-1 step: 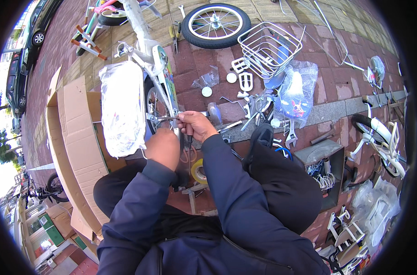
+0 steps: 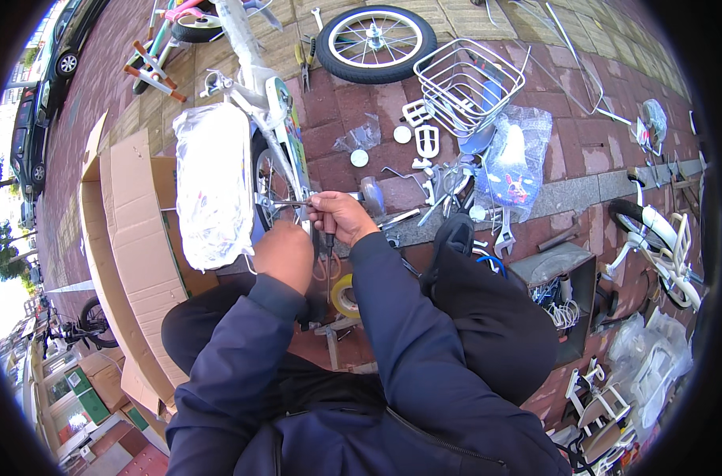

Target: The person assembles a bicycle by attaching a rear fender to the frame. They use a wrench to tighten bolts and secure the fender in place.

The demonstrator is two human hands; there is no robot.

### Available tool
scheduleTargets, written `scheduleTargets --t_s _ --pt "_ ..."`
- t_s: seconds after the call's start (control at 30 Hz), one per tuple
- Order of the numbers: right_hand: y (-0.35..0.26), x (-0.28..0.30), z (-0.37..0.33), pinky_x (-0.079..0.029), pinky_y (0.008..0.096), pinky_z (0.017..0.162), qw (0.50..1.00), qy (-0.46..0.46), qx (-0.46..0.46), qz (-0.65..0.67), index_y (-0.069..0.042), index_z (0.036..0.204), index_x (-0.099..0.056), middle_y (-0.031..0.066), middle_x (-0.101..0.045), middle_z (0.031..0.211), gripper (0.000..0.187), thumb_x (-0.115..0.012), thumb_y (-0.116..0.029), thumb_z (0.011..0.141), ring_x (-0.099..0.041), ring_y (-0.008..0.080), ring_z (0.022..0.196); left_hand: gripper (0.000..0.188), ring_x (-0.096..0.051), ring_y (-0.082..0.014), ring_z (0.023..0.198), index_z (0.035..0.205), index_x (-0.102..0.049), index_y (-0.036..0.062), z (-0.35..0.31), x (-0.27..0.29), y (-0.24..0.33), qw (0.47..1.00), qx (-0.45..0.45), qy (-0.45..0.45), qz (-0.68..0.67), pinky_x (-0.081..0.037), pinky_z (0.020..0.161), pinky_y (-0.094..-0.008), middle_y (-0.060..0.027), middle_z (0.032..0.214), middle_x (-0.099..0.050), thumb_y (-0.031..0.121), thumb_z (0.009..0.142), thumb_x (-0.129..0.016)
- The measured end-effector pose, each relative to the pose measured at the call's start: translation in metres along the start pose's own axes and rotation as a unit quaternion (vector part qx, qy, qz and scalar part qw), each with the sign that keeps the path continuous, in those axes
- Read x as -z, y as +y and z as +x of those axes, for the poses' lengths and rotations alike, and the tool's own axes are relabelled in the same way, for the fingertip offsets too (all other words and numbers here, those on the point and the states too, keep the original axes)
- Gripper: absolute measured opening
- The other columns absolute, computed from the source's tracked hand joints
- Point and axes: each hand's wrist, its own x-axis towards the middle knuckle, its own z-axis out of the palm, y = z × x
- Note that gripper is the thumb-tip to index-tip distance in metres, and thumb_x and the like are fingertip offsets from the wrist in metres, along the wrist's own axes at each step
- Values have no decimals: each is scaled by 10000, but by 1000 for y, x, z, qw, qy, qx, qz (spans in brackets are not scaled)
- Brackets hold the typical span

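Observation:
A small child's bicycle frame (image 2: pixel 267 107), partly in plastic wrap, lies ahead of me with its rear wheel (image 2: pixel 267 176) near my hands. My right hand (image 2: pixel 343 216) is closed; thumb and forefinger pinch a thin metal rod (image 2: pixel 291 203) lying across the wheel's hub area. A screwdriver-like tool with a brown handle (image 2: pixel 329 230) hangs from the same hand, its thin shaft pointing toward me. My left hand (image 2: pixel 284 252) is curled just below the rod, close to the wheel; its fingertips are hidden. White plastic wrap covers a long part (image 2: pixel 214 186) left of the wheel.
An opened cardboard box (image 2: pixel 138 230) stands at my left. Ahead lie a loose wheel (image 2: pixel 375 44), pliers (image 2: pixel 304 62), a wire basket (image 2: pixel 468 87) and white pedals (image 2: pixel 427 141). An adjustable wrench (image 2: pixel 504 232) and a metal toolbox (image 2: pixel 563 278) are at right. Yellow tape (image 2: pixel 344 296) lies between my legs.

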Motion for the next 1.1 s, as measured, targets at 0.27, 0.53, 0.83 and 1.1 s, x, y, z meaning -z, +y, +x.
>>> scheduleTargets --t_s 0.27,0.53,0.83,1.1 --pt "12 -1 11 -538 257 630 998 17 20 54 -45 972 -613 41 -650 846 93 -665 -112 935 -631 128 730 138 -710 -280 768 811 -725 42 -1 -1 1 997 -56 19 54 -566 630 -376 -127 846 -659 111 831 -607" --pt "14 3 11 -535 258 645 995 -25 27 88 -31 993 -609 45 -644 857 101 -624 -126 962 -626 129 743 159 -696 -292 804 817 -730 34 -4 -3 3 999 -37 19 12 -555 650 -405 -136 858 -648 108 839 -591" --pt "18 5 9 -549 279 692 993 -34 43 103 -3 1058 -618 81 -656 885 148 -604 -122 970 -646 154 791 160 -682 -290 891 899 -737 22 -3 3 5 998 -34 -43 0 -571 677 -385 -141 953 -635 101 767 -696" --pt "18 0 13 -542 265 673 993 -27 35 105 -34 1011 -597 57 -635 851 103 -594 -133 983 -617 133 743 149 -700 -290 819 849 -740 17 -2 -4 3 998 -47 3 31 -559 655 -386 -155 892 -662 94 809 -619"
